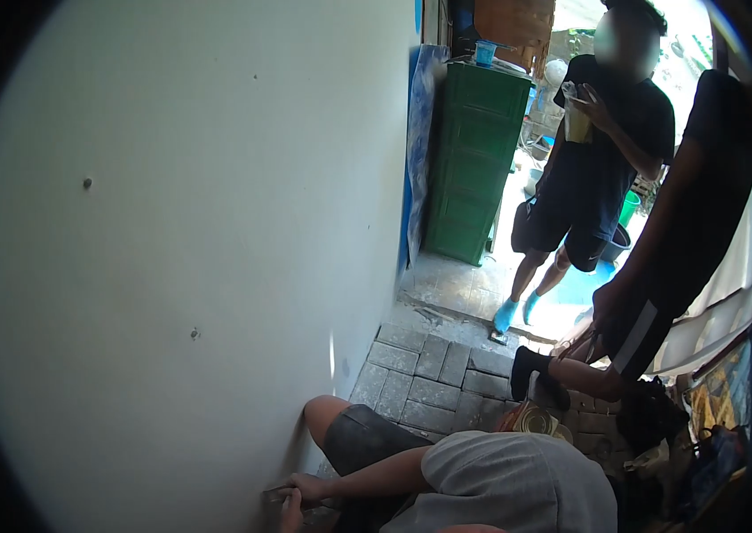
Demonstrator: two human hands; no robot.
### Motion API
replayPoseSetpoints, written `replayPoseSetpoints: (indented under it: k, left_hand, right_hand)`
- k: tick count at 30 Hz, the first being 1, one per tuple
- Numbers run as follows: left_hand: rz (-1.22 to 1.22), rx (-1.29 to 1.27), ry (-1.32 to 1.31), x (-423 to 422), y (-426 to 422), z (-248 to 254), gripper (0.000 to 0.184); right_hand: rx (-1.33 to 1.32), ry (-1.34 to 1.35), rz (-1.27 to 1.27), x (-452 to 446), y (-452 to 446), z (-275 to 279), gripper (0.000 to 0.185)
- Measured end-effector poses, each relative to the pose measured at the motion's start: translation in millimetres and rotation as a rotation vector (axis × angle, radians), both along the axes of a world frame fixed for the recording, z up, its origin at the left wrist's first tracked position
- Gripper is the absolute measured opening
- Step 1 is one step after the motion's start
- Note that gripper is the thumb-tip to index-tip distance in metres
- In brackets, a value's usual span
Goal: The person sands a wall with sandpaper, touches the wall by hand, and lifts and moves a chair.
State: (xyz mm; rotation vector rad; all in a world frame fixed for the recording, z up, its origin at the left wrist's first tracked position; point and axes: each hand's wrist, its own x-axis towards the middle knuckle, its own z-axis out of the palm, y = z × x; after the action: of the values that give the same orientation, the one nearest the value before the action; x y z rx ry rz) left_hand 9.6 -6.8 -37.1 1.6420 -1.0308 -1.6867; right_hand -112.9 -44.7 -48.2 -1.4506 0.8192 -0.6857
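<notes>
Low against the white wall (171, 266), at the bottom edge, my two hands are close together. My right hand (309, 489) reaches left out of a grey sleeve (500, 466), its fingers closed around a small dark item (274, 495) against the wall. Just below it, my left hand (291, 513) has its fingers on the same item, and the frame edge cuts it off. The item is too small and dim to name. My bent knee (327, 417) is beside the wall, above my right arm. A few small holes or marks show on the wall.
A person (611, 142) in dark clothes and blue footwear stands at the doorway, holding a plastic bag. Another person (704, 204) in black leans in at the right. A green cabinet (478, 160) stands by the door. Tins (531, 422) and dark bags (651, 417) lie on the paved floor (429, 377).
</notes>
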Motion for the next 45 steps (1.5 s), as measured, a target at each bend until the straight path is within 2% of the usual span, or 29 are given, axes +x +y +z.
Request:
replayPoseSetpoints:
  k: [1,2,4,5,9,11,15,17,18,20,23,24,26,27,29,32,36,38,41,42,44,45]
  left_hand:
    - [0.004,-0.002,0.003,3,5,-4,0.065]
    - [0.007,-0.003,0.006,5,10,-6,0.065]
    - [0.007,-0.005,0.012,7,16,-10,0.065]
    - [0.008,-0.007,0.01,8,19,-11,0.065]
    - [0.074,-0.02,0.035,-7,18,12,0.058]
    - [0.085,-0.011,0.05,-9,16,11,0.058]
    - [0.103,0.004,0.066,-6,14,15,0.058]
    - [0.12,0.005,0.075,-5,10,19,0.058]
    - [0.125,0.008,0.078,-4,8,21,0.058]
    - [0.135,0.014,0.084,-3,6,23,0.058]
    - [0.143,0.026,0.09,-3,4,25,0.058]
    - [0.145,0.031,0.093,-2,5,25,0.058]
    - [0.144,0.039,0.099,-3,7,23,0.058]
    - [0.141,0.04,0.106,-3,7,22,0.058]
    - [0.137,0.05,0.117,-6,10,21,0.058]
    - [0.134,0.063,0.127,-9,14,21,0.058]
    - [0.128,0.058,0.136,-13,13,22,0.058]
    - [0.135,0.051,0.139,-12,11,23,0.058]
    - [0.138,0.039,0.144,-13,7,26,0.058]
    - [0.138,0.038,0.151,-13,5,26,0.058]
    - [0.143,0.04,0.152,-14,1,29,0.058]
    - [0.146,0.039,0.156,-14,0,29,0.058]
  right_hand:
    - [-0.09,0.081,-0.018,11,-4,-32,0.035]
    - [-0.072,0.074,-0.013,11,0,-24,0.035]
    - [-0.063,0.222,0.05,2,-7,-9,0.035]
    - [-0.13,0.216,0.032,-2,-6,0,0.031]
    - [-0.223,0.207,-0.026,4,-6,-8,0.028]
    - [-0.153,0.112,0.027,13,-9,-33,0.03]
    - [-0.196,0.086,0.039,9,-11,-10,0.034]
    - [-0.179,-0.165,-0.028,11,-14,-3,0.033]
    - [-0.179,-0.164,-0.029,12,-16,-9,0.033]
    - [0.201,-0.271,0.043,19,-14,-20,0.035]
    - [0.215,-0.413,0.02,25,-11,-23,0.035]
    - [0.217,-0.413,0.019,20,-9,-13,0.035]
    - [0.061,-0.103,0.082,3,-9,18,0.034]
    - [0.062,-0.102,0.078,3,-10,14,0.034]
    - [0.025,0.108,0.082,6,-10,-2,0.033]
    - [-0.038,0.198,0.072,-6,-10,33,0.034]
    - [-0.167,0.088,0.0,0,-9,15,0.034]
    - [-0.331,0.08,0.015,8,-12,-2,0.037]
    - [-0.254,0.152,0.063,-4,-10,30,0.037]
    - [-0.265,0.155,0.056,2,-11,19,0.037]
    - [-0.204,-0.059,-0.064,23,-11,-25,0.033]
    - [-0.216,-0.057,-0.075,20,-12,-20,0.033]
